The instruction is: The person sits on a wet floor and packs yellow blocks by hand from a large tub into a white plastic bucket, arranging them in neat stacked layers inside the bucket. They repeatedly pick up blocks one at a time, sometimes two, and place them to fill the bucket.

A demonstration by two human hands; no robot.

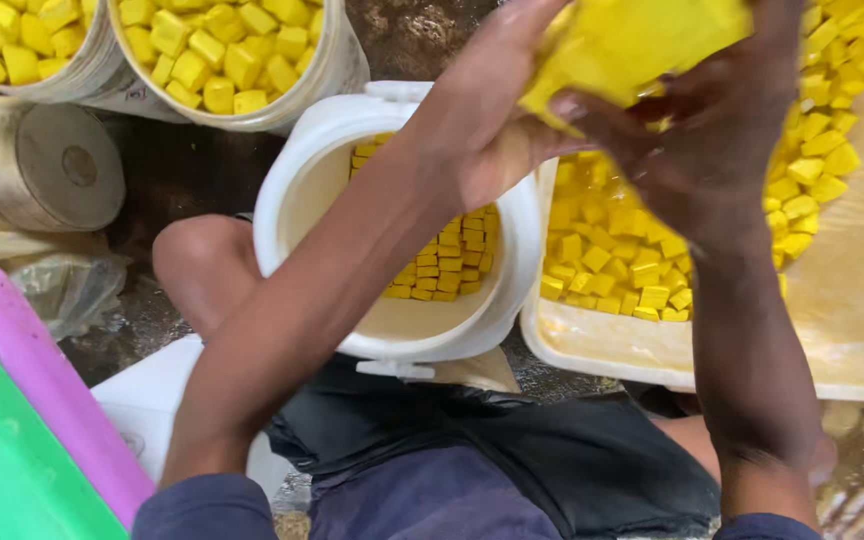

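- left hand (497, 110): yours, raised over the bucket, fingers clenched round the near side of a yellow block stack (632, 45).
- right hand (697, 140): yours, blurred, fingers curled on the stack's underside and far side; both hands grasp it together.
- stack: held up in the air at the frame's top, above the gap between bucket and tray; its top is cut off by the edge.
- bucket (292, 190): white, between your knees, holding neat rows of cubes (452, 260) against its far wall.
- tray (852, 300): pale, shallow, just right of the bucket and touching it, with loose yellow cubes (612, 250) heaped in it.
- tubs (337, 70): two round ones at top left, full of yellow cubes.
- roll (62, 165): beige cylinder lying on its side at left.
- lids (22, 400): pink and green plastic edges at lower left.
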